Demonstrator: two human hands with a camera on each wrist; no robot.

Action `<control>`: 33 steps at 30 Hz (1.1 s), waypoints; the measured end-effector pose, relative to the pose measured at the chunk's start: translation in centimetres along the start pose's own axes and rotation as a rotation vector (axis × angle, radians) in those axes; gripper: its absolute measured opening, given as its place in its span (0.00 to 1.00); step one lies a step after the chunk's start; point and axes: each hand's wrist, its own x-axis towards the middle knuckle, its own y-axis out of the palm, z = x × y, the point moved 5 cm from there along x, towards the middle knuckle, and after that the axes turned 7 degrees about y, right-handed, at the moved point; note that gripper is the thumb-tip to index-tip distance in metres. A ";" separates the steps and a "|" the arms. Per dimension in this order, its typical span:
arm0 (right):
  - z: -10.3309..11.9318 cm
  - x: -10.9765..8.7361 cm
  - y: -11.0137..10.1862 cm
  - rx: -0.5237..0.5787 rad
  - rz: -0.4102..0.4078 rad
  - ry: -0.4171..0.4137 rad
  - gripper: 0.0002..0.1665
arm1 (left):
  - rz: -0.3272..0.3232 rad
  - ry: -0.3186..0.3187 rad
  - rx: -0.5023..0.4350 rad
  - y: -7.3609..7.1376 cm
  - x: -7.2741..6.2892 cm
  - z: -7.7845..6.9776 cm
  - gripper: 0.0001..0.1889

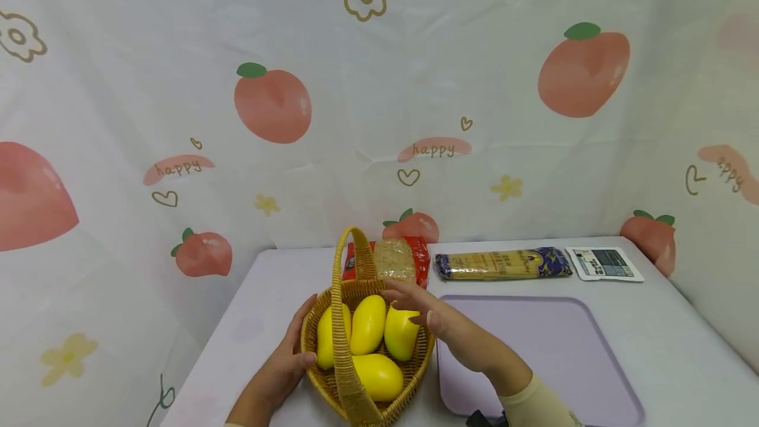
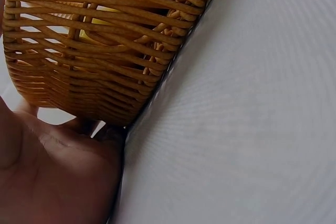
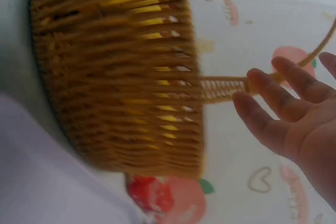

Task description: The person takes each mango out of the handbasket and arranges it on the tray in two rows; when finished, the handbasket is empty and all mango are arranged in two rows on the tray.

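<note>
White tabletop (image 1: 273,282) is hosting left hand (image 1: 286,362) gripping wicker basket (image 1: 415,390) at nine o'clock, splayed, empty right hand (image 1: 453,333) probably reaching, needing a mango (image 1: 400,336) grasp.

Soft light, blur in right-wrist view

Head camera looks down; close wrist views share the basket (image 3: 113,93).

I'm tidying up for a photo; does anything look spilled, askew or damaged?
Nothing stands out: the four yellow fruits sit inside the upright basket, and the purple tray lies flat; no spill shows.
</note>
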 end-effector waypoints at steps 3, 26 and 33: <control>-0.9 0.4 0.8 0.017 0.029 0.033 0.47 | -0.013 -0.003 0.003 -0.2 0.1 0.2 0.58; -3.5 2.0 5.2 -0.433 0.144 0.143 0.29 | -0.050 -0.018 0.042 -0.1 0.3 0.0 0.59; -4.4 2.8 6.1 -0.651 0.194 0.154 0.29 | -0.050 -0.015 0.033 -0.1 0.1 0.0 0.59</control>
